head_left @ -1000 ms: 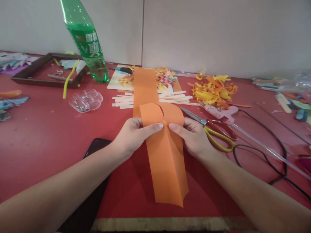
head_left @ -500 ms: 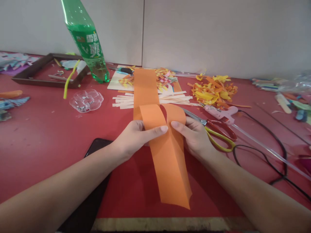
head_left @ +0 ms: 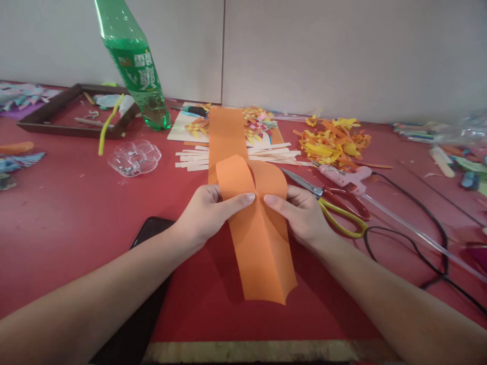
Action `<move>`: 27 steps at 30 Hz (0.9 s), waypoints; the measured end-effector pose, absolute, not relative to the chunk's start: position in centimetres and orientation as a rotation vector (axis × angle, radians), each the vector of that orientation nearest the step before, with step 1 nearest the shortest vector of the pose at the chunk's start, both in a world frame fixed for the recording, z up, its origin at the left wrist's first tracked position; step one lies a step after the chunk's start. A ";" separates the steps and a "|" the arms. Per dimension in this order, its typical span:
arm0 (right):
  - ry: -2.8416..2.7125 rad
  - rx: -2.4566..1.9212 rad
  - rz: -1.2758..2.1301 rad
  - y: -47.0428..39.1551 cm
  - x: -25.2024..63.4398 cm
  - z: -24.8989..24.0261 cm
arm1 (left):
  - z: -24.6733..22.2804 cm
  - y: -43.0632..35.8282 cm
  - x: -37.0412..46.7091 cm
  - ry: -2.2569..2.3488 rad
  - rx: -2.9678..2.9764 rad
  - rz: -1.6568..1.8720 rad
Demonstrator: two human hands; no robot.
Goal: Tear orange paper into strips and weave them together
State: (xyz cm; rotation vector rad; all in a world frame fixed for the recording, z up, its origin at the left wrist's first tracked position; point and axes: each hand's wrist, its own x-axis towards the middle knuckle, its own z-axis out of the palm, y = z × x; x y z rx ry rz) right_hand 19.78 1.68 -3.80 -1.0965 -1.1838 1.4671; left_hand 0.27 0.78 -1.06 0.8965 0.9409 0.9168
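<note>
A creased piece of orange paper (head_left: 258,253) is held between my two hands over the red table, its top part curling away from me and its lower end hanging toward me. My left hand (head_left: 207,213) pinches its left side, thumb on the front face. On the right side, my right hand (head_left: 304,210) pinches it the same way. The two thumb tips nearly meet at a central tear or slit in the paper. Behind it a flat orange strip (head_left: 228,132) lies over white paper strips (head_left: 274,153).
Scissors (head_left: 342,208) and a pink glue gun (head_left: 346,178) with a black cord lie right of my right hand. A green bottle (head_left: 142,76), a clear dish (head_left: 135,158) and a dark frame (head_left: 61,129) stand left. A black phone (head_left: 148,233) is under my left forearm.
Both hands have shifted slightly left. The paper's lower end has risen and moved left, and the curled top on the left stands higher.
</note>
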 end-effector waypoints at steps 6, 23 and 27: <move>-1.131 -1.093 1.465 1.7 19.6 -3.5 | -1.0 0.9 0.3 0.915 0.861 0.929; -1.118 -1.111 1.523 1.1 19.5 -2.7 | -0.7 0.7 0.2 0.926 0.974 0.919; -1.120 -1.078 1.504 1.2 19.6 -3.1 | -0.7 0.7 0.3 0.933 0.995 0.933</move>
